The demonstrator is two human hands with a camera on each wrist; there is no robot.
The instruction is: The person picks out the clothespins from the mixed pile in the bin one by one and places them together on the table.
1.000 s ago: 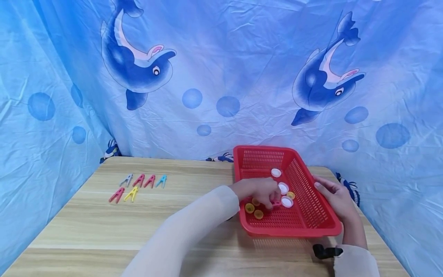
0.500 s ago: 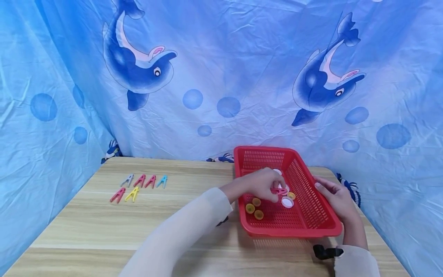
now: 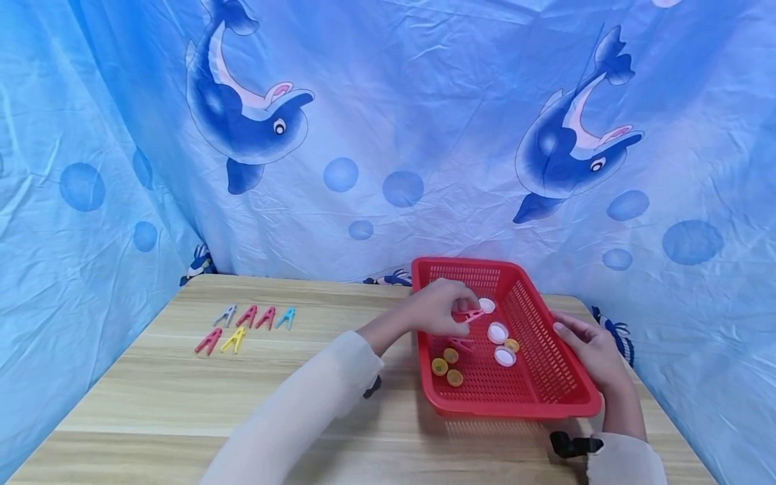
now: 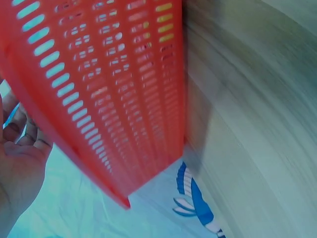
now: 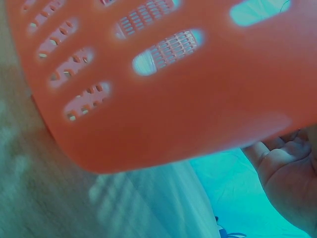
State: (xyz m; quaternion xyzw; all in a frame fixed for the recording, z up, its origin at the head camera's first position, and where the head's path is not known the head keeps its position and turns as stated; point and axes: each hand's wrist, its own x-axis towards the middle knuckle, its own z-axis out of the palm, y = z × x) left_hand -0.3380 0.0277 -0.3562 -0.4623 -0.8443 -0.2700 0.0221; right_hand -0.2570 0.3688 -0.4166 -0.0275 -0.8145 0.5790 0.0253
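Observation:
My left hand [image 3: 445,308] is over the left side of a red plastic basket [image 3: 503,407], pinching a pink clothespin [image 3: 471,315]. A second pink clothespin [image 3: 462,344] lies on the basket floor beneath it. White round caps [image 3: 498,332] and yellow caps [image 3: 455,378] are scattered in the basket. With the thumb over the right rim, my right hand [image 3: 591,347] grips the basket. In the left wrist view the basket wall [image 4: 114,99] hides the pinched clothespin, and part of the left hand [image 4: 22,163] shows. The right hand [image 5: 290,173] is partly visible below the rim in the right wrist view.
On the wooden table's [image 3: 151,397] left side lie several clothespins: a grey one [image 3: 225,315], pink ones [image 3: 208,342], a yellow one [image 3: 233,340] and a blue one [image 3: 286,317]. A blue dolphin-print cloth [image 3: 376,135] hangs behind and around the table.
My left hand has lifted a pink clothespin from the basket floor and moved up and left with it. Another pink clothespin has come into sight below. The right hand stays on the rim.

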